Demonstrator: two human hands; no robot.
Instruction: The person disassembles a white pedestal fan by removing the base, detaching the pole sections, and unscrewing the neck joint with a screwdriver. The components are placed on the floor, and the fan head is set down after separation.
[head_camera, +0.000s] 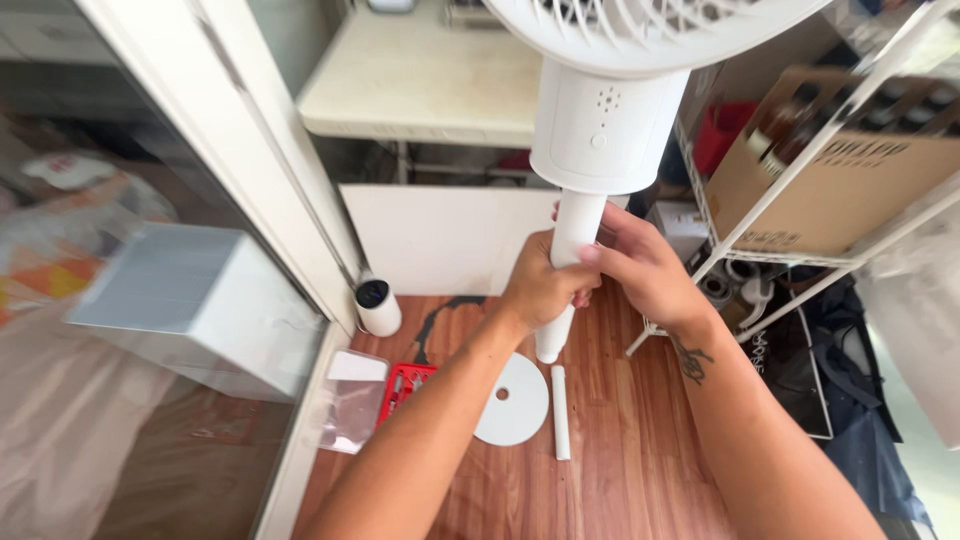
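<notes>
Both my hands grip the white pole of a white standing fan, held up above the wooden floor. My left hand wraps the pole low down; my right hand clasps it from the right side, fingers over the pole. Above them are the fan's cylindrical body with small buttons and the grille at the top edge. Below, on the floor, lie a round white base disc with a centre hole and a second short white pole section.
A red tool case and a clear plastic bag lie left of the disc. A small white cylinder stands by the glass door frame. A wire rack with a cardboard box is on the right; a white table is behind.
</notes>
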